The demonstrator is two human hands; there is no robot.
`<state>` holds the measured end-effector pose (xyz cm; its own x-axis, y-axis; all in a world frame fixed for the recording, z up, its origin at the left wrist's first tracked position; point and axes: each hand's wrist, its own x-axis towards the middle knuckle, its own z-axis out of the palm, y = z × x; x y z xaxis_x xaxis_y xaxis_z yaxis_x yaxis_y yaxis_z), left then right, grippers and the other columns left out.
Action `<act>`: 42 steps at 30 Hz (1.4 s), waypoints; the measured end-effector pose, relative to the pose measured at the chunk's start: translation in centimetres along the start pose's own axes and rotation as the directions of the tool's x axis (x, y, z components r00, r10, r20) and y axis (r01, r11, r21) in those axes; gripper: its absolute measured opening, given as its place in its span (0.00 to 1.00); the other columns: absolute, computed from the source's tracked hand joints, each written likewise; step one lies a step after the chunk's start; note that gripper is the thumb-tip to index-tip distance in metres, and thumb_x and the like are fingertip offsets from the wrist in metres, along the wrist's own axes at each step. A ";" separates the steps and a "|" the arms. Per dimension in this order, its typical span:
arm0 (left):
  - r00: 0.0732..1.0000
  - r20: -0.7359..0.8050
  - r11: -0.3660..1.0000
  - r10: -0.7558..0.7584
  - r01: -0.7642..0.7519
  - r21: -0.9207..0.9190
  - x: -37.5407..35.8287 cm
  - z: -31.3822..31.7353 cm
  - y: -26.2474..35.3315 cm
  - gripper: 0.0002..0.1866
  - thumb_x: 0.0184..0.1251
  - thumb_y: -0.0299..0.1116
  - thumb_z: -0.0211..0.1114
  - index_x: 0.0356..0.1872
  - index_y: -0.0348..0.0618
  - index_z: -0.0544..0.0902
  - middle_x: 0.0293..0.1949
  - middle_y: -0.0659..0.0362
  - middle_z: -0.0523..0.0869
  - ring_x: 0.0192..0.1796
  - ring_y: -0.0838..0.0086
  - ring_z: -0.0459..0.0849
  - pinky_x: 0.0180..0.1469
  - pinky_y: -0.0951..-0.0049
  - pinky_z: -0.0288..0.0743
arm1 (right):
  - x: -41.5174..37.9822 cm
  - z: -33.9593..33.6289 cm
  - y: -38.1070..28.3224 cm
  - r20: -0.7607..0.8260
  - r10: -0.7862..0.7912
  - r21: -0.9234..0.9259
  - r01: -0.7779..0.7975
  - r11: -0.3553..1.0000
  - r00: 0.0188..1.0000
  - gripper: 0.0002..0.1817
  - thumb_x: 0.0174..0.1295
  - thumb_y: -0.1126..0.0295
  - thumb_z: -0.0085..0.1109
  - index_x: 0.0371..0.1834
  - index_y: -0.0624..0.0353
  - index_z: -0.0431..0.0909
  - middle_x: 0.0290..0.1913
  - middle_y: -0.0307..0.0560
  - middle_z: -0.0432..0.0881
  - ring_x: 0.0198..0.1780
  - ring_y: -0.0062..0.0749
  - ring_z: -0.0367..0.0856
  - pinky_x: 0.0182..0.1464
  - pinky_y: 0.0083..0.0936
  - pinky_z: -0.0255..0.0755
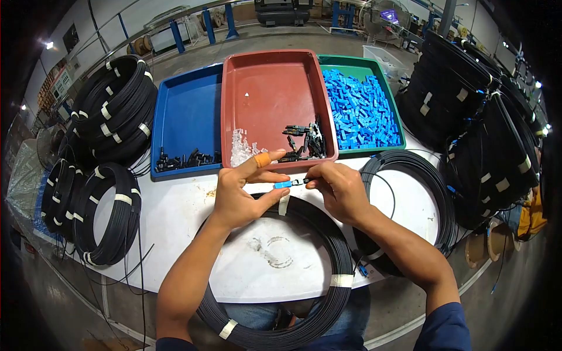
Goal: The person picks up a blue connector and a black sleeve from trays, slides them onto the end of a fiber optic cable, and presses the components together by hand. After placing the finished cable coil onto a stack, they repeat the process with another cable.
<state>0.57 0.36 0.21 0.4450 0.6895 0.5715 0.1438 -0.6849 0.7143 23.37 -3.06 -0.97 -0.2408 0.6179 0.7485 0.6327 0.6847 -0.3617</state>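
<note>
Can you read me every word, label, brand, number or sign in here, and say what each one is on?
None can be read.
Pale board at far left: its marks are too small and blurred.
Purple patch in the background: too blurred.
Blue piece in the left hand: no lettering visible.
Pale tape on the front coil: no writing visible.

- Passage: over the white tabletop (167,228) between the left cable coil (127,219) and front cable coil (338,248).
- Obstacle: red tray (272,88) rim, just beyond the left hand (243,196) and right hand (341,190).
- Obstacle: tall cable stack (448,88) beside the green tray (393,102).
</note>
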 end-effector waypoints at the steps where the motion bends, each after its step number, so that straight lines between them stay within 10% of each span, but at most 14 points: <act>1: 0.996 -0.006 0.992 -0.084 0.083 -0.091 -0.1 0.2 0.0 0.34 0.53 0.25 0.80 0.65 0.41 0.80 0.39 0.56 0.94 0.49 0.74 0.93 0.62 0.70 0.78 | 0.0 -0.2 -0.1 -0.005 -0.014 -0.007 0.014 1.000 1.000 0.08 0.56 0.76 0.71 0.34 0.58 0.80 0.29 0.44 0.84 0.31 0.42 0.84 0.33 0.35 0.75; 4: 0.975 0.037 0.901 -0.220 0.217 -0.374 -0.4 0.9 0.2 0.36 0.52 0.23 0.80 0.66 0.38 0.79 0.38 0.55 0.94 0.51 0.76 0.91 0.66 0.67 0.75 | -0.1 -0.6 -0.4 -0.007 -0.030 0.009 0.030 1.000 1.000 0.08 0.55 0.76 0.72 0.33 0.57 0.79 0.29 0.44 0.83 0.30 0.43 0.83 0.32 0.36 0.73; 25: 0.974 0.178 0.957 -0.141 0.180 -0.227 0.0 0.3 1.3 0.33 0.50 0.14 0.77 0.62 0.27 0.80 0.38 0.50 0.93 0.50 0.66 0.92 0.58 0.68 0.85 | -0.3 -1.4 -1.9 0.092 0.065 0.118 -0.076 0.990 0.994 0.09 0.51 0.78 0.71 0.31 0.58 0.79 0.26 0.48 0.83 0.28 0.46 0.84 0.30 0.37 0.74; 33: 0.947 0.037 0.938 0.320 -0.322 0.132 0.3 0.8 0.0 0.11 0.53 0.21 0.79 0.39 0.35 0.91 0.37 0.54 0.94 0.35 0.71 0.93 0.37 0.75 0.85 | 0.0 -1.1 -1.7 0.076 -0.062 -0.125 0.072 0.990 0.995 0.11 0.51 0.80 0.73 0.35 0.58 0.81 0.27 0.44 0.81 0.29 0.42 0.80 0.33 0.35 0.70; 42: 0.998 -0.016 0.991 0.067 -0.068 -0.112 -0.4 1.2 2.0 0.09 0.57 0.21 0.78 0.39 0.31 0.91 0.32 0.49 0.93 0.33 0.74 0.93 0.37 0.78 0.86 | 0.8 -2.0 -1.9 -0.114 -0.374 -0.135 0.359 0.924 0.920 0.14 0.47 0.74 0.70 0.39 0.61 0.84 0.38 0.45 0.87 0.40 0.40 0.84 0.44 0.36 0.74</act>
<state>1.71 -1.58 0.90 0.4397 0.6460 0.6240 0.0136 -0.6995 0.7145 23.44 -4.64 1.39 -0.3749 0.2685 0.8873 0.5971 0.8021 0.0095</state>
